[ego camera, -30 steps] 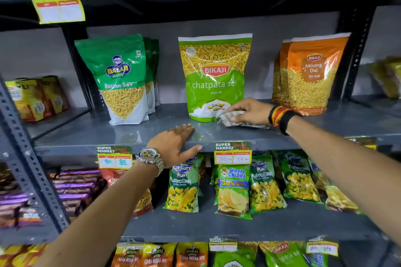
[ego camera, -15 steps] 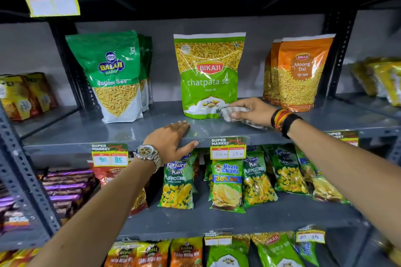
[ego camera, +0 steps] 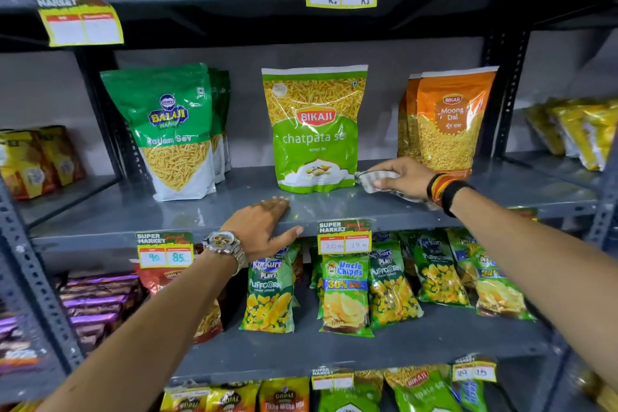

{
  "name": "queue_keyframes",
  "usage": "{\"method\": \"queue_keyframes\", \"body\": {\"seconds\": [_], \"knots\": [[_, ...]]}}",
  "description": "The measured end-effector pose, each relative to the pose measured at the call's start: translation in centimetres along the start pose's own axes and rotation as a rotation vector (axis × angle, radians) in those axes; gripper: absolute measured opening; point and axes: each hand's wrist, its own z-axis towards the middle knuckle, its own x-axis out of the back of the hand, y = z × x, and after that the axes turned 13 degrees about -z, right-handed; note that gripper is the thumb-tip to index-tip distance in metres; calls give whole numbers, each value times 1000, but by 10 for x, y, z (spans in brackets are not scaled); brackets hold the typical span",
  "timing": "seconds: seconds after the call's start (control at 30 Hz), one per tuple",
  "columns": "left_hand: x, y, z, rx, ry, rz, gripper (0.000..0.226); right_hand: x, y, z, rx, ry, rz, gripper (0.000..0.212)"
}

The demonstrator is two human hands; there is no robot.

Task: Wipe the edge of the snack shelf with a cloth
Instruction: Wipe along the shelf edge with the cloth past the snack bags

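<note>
A grey metal snack shelf runs across the middle of the view. My right hand presses a pale checked cloth flat on the shelf top, between the green Bikaji chatpata sev bag and the orange Moong Dal bags. The cloth touches the green bag's lower right corner. My left hand rests palm down on the shelf's front edge, fingers on top and thumb along the lip, holding nothing. A watch sits on that wrist.
A green Balaji Ratlami Sev bag stands at the left of the shelf. Price tags hang from the front lip. Puffcorn and chips packets fill the shelf below. Upright posts frame the bay; another shelf sits overhead.
My right hand and the cloth have slid a little rightward along the shelf, away from the green bag's front. The left hand has stayed on the edge. My view has shifted slightly.
</note>
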Motion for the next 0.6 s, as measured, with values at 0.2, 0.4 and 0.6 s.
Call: {"method": "queue_keyframes", "body": {"seconds": [0.2, 0.4, 0.6], "knots": [[-7, 38, 15, -46, -31, 4, 112, -25, 1, -17, 69, 29, -128, 28], [-10, 65, 33, -119, -54, 18, 98, 20, 6, -71, 201, -160, 69, 29], [-10, 95, 62, -128, -43, -4, 88, 35, 52, -6, 43, 107, 99, 35]]}}
